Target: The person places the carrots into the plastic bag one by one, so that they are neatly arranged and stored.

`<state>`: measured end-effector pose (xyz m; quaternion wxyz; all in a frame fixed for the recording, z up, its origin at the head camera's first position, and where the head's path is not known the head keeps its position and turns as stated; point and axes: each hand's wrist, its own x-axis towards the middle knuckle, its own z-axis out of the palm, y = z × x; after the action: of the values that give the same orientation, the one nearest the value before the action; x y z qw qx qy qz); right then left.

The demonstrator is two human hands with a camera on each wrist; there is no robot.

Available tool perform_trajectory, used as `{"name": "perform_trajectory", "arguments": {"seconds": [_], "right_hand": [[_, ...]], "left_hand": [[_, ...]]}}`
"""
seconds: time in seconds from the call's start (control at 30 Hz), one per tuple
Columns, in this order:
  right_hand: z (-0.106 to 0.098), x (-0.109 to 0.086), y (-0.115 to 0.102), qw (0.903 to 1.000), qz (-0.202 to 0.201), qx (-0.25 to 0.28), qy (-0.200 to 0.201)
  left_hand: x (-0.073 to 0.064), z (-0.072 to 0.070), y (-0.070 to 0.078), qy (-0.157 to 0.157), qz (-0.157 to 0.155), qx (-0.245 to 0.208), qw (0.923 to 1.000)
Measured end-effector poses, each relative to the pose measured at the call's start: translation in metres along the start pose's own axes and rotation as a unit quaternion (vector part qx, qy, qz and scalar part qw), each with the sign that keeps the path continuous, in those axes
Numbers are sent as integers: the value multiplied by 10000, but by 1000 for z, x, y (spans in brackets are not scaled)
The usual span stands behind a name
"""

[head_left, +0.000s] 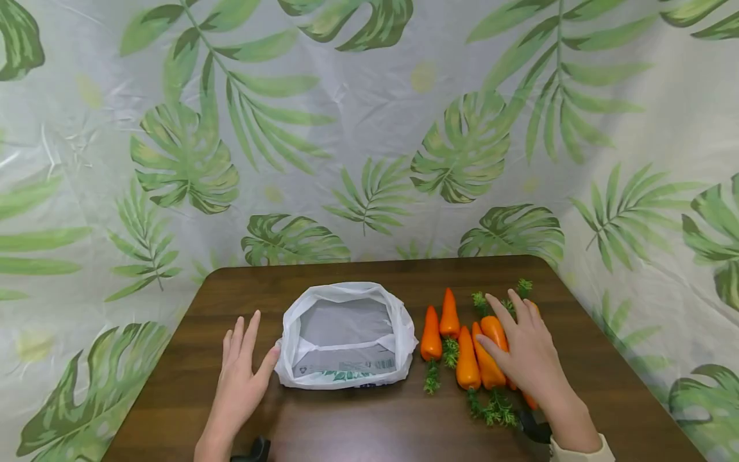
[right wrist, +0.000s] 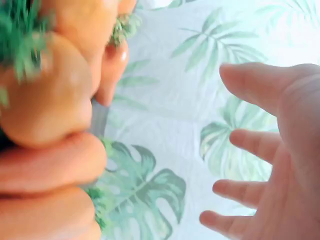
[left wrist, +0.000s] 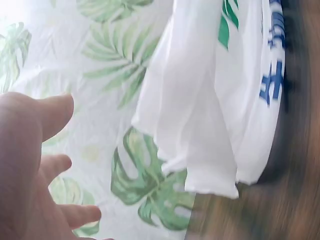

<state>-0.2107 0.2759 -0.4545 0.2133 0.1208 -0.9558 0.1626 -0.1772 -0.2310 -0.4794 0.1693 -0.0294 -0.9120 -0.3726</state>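
A white plastic bag [head_left: 346,294] stands with its mouth spread wide on the table, its printed side showing in the left wrist view. Beside its left edge is my left hand [head_left: 239,378], fingers extended and holding nothing; whether the thumb touches the bag I cannot tell. Several orange carrots [head_left: 466,359] with green leafy tops lie in a group right of the bag. My right hand [head_left: 534,353] hovers over the right part of that group, its fingers spread and nothing in them. It hides some of the carrots. In the right wrist view, carrots [right wrist: 50,95] are bunched left of the fingers.
The dark wooden table [head_left: 369,423] has rounded far corners. Behind it hangs a pale cloth [head_left: 369,128] with green leaf prints. Black straps show at both wrists.
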Motion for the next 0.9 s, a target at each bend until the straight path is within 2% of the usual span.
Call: {"name": "perform_trajectory", "arguments": {"seconds": [0.2, 0.3, 0.43, 0.57, 0.7, 0.9], "right_hand": [[-16, 4, 12, 9992, 266, 304, -29], [-20, 7, 21, 9977, 464, 490, -60], [-20, 12, 35, 9958, 630, 650, -157], [-15, 17, 52, 9936, 815, 730, -292], [-5, 20, 74, 9903, 1045, 810, -419], [14, 17, 101, 9859, 1289, 915, -547]], "left_hand": [[1, 1, 8, 148, 34, -666, 9977], [2, 3, 10, 150, -118, -978, 9950], [3, 9, 11, -52, -453, -1384, 9893], [5, 18, 7, -168, -698, -1690, 9830], [3, 28, 4, -70, -928, -1903, 9773], [-1, 38, 4, 211, -829, -2220, 9713]]}}
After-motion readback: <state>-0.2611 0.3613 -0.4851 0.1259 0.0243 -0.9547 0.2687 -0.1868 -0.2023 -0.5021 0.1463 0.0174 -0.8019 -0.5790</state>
